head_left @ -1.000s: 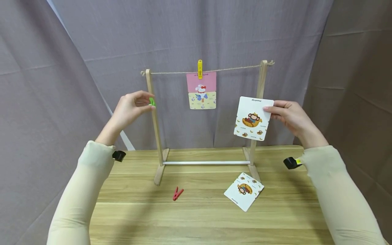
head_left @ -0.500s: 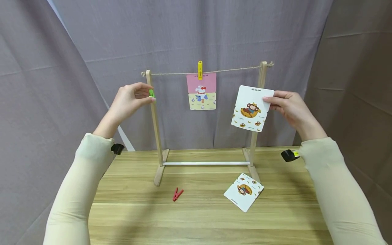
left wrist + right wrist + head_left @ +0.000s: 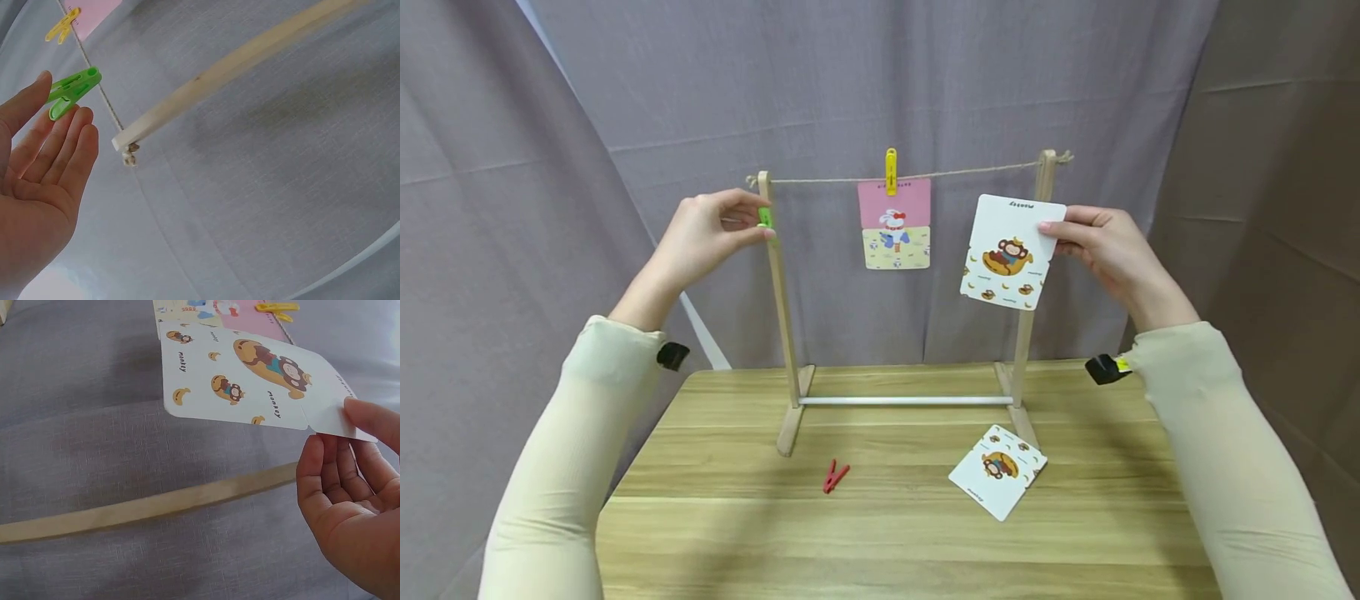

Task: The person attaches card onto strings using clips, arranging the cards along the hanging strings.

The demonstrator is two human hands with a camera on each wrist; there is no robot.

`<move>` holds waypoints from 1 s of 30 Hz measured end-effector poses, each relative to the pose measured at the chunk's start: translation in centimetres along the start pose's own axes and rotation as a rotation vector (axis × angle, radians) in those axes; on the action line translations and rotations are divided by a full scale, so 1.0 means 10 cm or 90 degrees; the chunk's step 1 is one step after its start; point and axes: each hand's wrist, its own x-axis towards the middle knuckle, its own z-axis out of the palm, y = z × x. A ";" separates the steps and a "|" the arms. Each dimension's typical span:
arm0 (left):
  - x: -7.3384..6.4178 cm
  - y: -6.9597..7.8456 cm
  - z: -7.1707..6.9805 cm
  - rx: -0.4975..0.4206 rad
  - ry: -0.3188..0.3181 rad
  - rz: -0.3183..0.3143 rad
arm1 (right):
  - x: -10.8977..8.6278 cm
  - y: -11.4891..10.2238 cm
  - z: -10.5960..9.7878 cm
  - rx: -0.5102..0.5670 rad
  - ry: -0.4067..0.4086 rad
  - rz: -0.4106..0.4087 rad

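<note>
My left hand point(image 3: 711, 229) pinches a green clothespin point(image 3: 74, 90) between thumb and fingers, beside the left post of a wooden rack. In the right hand point(image 3: 1101, 246) is a white card point(image 3: 1011, 252) with a monkey and bananas on it, pinched at its right edge and slightly tilted. That card overlaps the right post point(image 3: 1024, 350) in the head view, its top edge below the twine point(image 3: 977, 171). A yellow clothespin point(image 3: 891, 171) holds a pink and yellow rabbit card point(image 3: 894, 225) on the middle of the twine.
On the wooden table point(image 3: 880, 542) lie a red clothespin point(image 3: 833, 477) and, at the rack's right foot, another white monkey card point(image 3: 997, 472). A white bar point(image 3: 906, 400) joins the rack's feet. Grey curtains point(image 3: 662, 100) hang behind.
Both hands have risen toward the twine. The right has carried the white card up and slightly left; the left has moved the green clothespin up and slightly left.
</note>
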 end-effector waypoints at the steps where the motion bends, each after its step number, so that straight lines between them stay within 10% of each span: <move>1: -0.01 -0.01 0.00 0.003 0.000 0.000 | 0.01 0.00 0.02 -0.008 -0.004 -0.002; 30: -0.09 -0.09 -0.03 0.000 -0.005 -0.027 | 0.38 0.15 0.85 -0.078 -0.067 -0.022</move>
